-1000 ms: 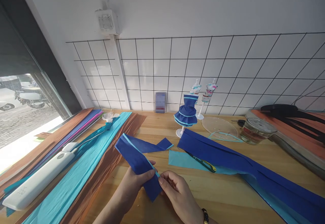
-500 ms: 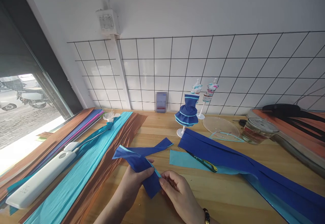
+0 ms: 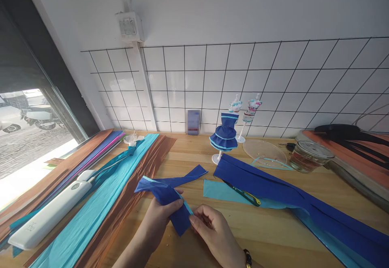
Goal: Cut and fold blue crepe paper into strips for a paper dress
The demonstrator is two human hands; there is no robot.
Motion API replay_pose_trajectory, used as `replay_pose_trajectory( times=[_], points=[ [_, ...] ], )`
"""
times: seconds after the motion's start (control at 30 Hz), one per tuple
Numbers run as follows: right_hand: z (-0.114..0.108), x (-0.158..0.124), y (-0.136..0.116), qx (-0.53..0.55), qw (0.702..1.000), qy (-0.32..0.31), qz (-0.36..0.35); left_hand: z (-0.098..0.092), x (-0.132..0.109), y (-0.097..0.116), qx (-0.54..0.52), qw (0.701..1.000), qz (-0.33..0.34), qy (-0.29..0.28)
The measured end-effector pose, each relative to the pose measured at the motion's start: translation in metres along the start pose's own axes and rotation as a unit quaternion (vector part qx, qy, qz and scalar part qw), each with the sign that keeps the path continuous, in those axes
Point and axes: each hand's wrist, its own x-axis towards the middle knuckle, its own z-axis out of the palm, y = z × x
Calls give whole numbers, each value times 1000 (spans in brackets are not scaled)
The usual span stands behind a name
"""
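My left hand [image 3: 158, 219] grips a dark blue crepe paper strip [image 3: 165, 193] with a light blue edge, thumb on top of the fold. My right hand [image 3: 212, 229] pinches the same strip's near end just to the right. The strip twists upward and trails away toward the middle of the wooden table [image 3: 273, 235]. Both hands are closed on it, low at the front of the table.
Long blue paper sheets [image 3: 273, 191] lie to the right with green-handled scissors [image 3: 243, 195] on a light blue piece. Teal and brown paper rolls [image 3: 100, 215] and a white device [image 3: 45, 217] lie left. A small mannequin in a blue dress [image 3: 225, 136], a clear plate [image 3: 264, 150] and a glass jar [image 3: 306, 156] stand behind.
The strip's raised far end has dropped lower and twisted narrower. My hands have stayed almost in place, pinching the fold a little tighter.
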Motion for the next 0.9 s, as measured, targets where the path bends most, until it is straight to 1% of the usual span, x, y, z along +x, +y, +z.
replay_pose_trajectory(
  times=[0.5,0.7,0.9],
  points=[
    [0,-1,1,-43,999,-4,-12,-2,1,-1,6,1000,-2,-15],
    [0,-3,-3,-23,1000,-7,-11,-2,0,-1,-4,1000,0,-12],
    [0,-3,-2,16,1000,-4,-12,-6,5,-5,2,1000,2,-18]
  ],
)
